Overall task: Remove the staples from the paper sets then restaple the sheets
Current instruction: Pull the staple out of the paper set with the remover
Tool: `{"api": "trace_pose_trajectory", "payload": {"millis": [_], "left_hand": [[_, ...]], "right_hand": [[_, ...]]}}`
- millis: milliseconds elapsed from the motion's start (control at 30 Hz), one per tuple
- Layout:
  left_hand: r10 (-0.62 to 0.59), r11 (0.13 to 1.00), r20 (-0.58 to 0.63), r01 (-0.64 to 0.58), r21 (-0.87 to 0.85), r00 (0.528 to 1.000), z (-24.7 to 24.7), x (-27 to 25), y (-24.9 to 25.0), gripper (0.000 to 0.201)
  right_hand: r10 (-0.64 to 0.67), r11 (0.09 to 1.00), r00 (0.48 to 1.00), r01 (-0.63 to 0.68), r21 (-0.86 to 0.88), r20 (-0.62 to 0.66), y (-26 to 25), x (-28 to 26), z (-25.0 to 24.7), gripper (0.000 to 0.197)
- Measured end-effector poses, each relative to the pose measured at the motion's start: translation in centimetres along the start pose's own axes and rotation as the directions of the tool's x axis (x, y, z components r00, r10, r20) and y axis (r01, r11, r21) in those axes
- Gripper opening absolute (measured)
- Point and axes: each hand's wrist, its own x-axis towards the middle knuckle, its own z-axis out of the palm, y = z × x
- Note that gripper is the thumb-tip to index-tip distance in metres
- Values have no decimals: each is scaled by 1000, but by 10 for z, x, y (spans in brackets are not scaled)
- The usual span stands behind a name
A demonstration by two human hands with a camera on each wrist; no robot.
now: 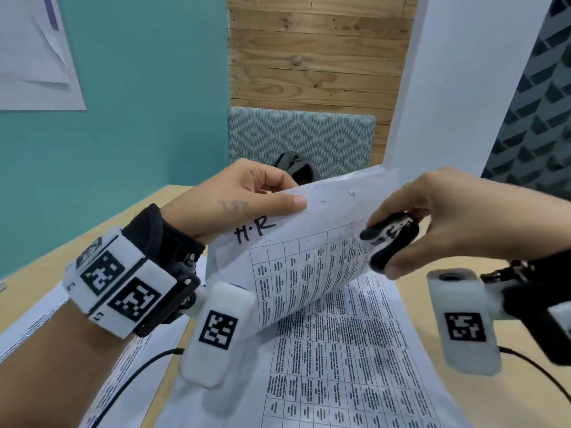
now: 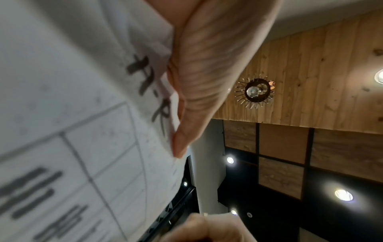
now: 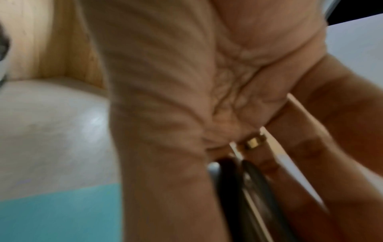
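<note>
Your left hand (image 1: 244, 196) sits just left of centre in the head view, its thumb and fingers pinching the top edge of a set of sheets (image 1: 309, 242) marked "H·R" in black pen. The set is lifted clear of the worktop (image 1: 148, 211) and curls down toward the lower middle of the frame, its printed table facing you. In the left wrist view the same sheets (image 2: 72, 114) fill the left half, with your thumb (image 2: 207, 73) pressed flat along their edge near the handwriting. Your right hand (image 1: 432, 217) is at the right of the head view, fingers and thumb curled round a black staple remover (image 1: 389, 239) whose front end touches the right edge of the raised sheets. Whether its claws have hold of a staple cannot be told. The right wrist view is blurred; it shows your palm (image 3: 165, 98) and, low in the middle, the dark body of the remover (image 3: 238, 188) between the fingers. Another printed sheet (image 1: 340, 366) lies flat on the worktop beneath the raised set, filling the lower middle of the head view, and more paper (image 1: 34, 322) lies at the lower left edge. A dark object (image 1: 293, 165) sits behind your left hand, too hidden to identify.
</note>
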Motion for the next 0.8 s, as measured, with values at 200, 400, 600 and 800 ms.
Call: {"api": "trace_pose_trajectory", "payload": {"millis": [200,400,600,800], "left_hand": [[97,983,-66,-86,160,993,-20,-10,17,15],[183,936,-48,-159,313,982,-30,-12,31,27],[177,903,42,-180,390,983,-35,-16,46,18],[215,891,57,-219,397,975,-41,-20,49,26]], "right_hand": [[39,987,998,-47,156,56,44,9,-16,49],[-241,783,966,135,607,96,55,29,8,76],[-331,684,944,243,688,-4,52,33,13,61],[-344,644,937,280,712,-57,48,34,15,56]]}}
